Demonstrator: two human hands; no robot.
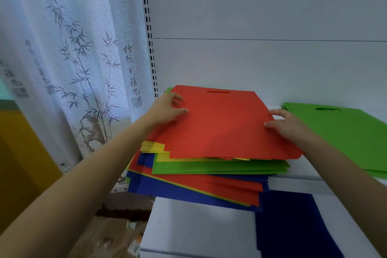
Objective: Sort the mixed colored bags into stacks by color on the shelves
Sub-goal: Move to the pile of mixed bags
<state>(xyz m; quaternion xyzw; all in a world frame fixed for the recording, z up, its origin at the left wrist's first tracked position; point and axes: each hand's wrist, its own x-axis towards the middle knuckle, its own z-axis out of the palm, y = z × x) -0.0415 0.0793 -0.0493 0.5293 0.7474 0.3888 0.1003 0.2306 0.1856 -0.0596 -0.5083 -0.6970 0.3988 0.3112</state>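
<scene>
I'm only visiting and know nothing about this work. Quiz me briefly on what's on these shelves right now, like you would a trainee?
1. True or false: both hands hold the red bag atop the mixed stack.
2. Which colour is the sorted stack to the right of it? A yellow, B green, C blue.
3. Fill in: the lone bag on the lower shelf is dark ____.
Key: 1 true, left hand and right hand at its side edges; 2 B; 3 blue.
</scene>
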